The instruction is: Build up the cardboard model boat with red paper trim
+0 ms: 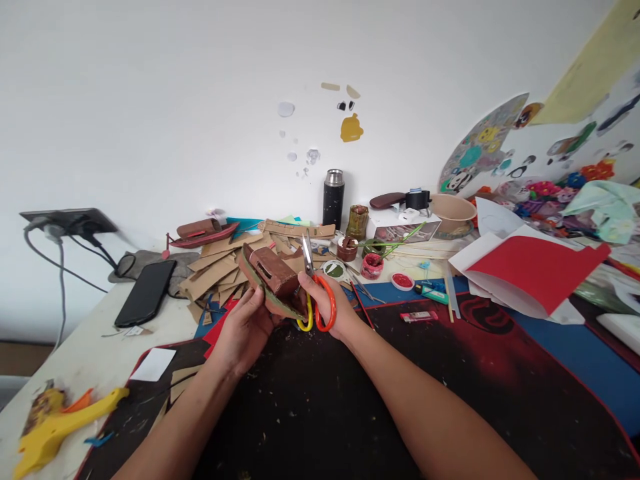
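Left fingers [257, 297] grip small brown boat with rounded roof [275, 270]; boat sits between left and right fingers. Right fingers [311, 287] hold shiny metal scissors with orange and yellow handles [307, 255] (blades point up). Past left fingers: messy tan cardboard pile [213, 272]. Farther left: flat black phone [146, 293].

A brown model boat [277, 270] tilts beside scissors [308, 259], their blades upward.

The scissors [309, 259] are showing yellow and orange-red handles [334, 308], the model boat [274, 272] brown and green, the mat [320, 407] black.
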Demonstrator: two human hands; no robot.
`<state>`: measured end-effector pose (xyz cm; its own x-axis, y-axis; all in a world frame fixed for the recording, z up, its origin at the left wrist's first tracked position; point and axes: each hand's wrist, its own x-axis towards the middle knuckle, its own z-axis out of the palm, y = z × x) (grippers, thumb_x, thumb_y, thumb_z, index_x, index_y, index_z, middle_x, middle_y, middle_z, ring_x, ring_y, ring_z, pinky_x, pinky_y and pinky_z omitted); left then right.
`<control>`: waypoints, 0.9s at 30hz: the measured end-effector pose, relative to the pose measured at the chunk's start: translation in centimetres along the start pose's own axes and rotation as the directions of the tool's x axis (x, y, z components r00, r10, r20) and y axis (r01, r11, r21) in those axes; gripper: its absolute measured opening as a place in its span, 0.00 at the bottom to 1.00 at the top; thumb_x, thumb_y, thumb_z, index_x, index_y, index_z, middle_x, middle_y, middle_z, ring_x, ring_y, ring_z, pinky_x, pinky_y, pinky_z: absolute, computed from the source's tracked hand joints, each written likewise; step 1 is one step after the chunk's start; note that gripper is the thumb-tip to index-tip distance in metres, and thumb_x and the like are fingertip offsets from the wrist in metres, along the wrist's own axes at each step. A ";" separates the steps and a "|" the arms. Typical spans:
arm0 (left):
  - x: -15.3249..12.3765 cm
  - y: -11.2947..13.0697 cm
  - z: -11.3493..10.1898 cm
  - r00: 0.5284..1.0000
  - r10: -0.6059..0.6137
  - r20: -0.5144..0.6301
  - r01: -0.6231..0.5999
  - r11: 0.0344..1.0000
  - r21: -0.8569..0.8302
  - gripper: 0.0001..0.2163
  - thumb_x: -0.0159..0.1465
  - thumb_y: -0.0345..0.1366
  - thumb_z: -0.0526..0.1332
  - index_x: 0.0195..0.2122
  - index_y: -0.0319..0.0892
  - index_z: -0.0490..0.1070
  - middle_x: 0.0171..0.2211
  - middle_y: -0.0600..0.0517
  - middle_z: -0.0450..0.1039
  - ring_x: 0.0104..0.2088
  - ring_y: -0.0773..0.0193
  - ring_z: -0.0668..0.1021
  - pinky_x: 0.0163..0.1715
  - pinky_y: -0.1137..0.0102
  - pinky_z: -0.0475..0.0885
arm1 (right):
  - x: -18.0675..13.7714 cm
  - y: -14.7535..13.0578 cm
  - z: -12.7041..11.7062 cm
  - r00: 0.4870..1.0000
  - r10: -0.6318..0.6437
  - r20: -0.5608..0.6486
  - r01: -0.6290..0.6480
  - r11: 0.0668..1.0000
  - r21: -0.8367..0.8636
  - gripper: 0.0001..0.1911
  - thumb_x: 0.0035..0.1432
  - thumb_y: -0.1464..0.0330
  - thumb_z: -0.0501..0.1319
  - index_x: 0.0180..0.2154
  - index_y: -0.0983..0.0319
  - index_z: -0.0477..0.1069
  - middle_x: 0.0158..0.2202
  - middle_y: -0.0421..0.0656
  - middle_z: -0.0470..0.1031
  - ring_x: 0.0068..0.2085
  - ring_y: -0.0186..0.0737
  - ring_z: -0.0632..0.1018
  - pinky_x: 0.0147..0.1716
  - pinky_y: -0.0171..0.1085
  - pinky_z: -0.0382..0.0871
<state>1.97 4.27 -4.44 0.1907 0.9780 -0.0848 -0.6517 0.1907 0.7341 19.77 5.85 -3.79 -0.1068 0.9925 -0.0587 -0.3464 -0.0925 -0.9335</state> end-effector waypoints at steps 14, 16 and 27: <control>0.5 1.7 -0.2 0.955 0.251 -0.158 -0.262 0.964 -0.051 0.18 0.56 0.29 0.83 0.44 0.47 0.82 0.40 0.54 0.89 0.43 0.60 0.88 0.52 0.64 0.82 | 0.4 0.0 -0.5 0.999 0.025 0.034 -0.027 0.998 0.061 0.36 0.52 0.35 0.76 0.34 0.57 0.67 0.21 0.35 0.73 0.18 0.35 0.74 0.17 0.33 0.67; 0.4 1.9 0.2 0.943 0.287 -0.168 -0.293 0.956 -0.017 0.21 0.55 0.30 0.83 0.48 0.50 0.81 0.41 0.54 0.89 0.48 0.57 0.88 0.54 0.61 0.81 | 0.3 -0.1 -0.5 0.999 0.013 0.045 -0.016 0.998 0.055 0.36 0.51 0.34 0.76 0.33 0.57 0.67 0.21 0.35 0.73 0.18 0.35 0.73 0.17 0.32 0.67; -0.6 0.9 1.9 0.905 0.419 -0.075 -0.337 0.813 0.475 0.27 0.53 0.48 0.83 0.51 0.43 0.84 0.46 0.42 0.89 0.57 0.39 0.86 0.65 0.47 0.75 | 0.4 0.4 -0.7 0.998 0.034 0.048 -0.037 0.998 0.053 0.36 0.52 0.36 0.76 0.26 0.59 0.68 0.20 0.37 0.71 0.18 0.34 0.72 0.18 0.34 0.67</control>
<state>2.69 3.67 -2.44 -0.1561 0.9712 0.1802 -0.2456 -0.2149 0.9453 20.25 6.26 -4.42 -0.1632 0.9838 -0.0738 -0.3909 -0.1332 -0.9107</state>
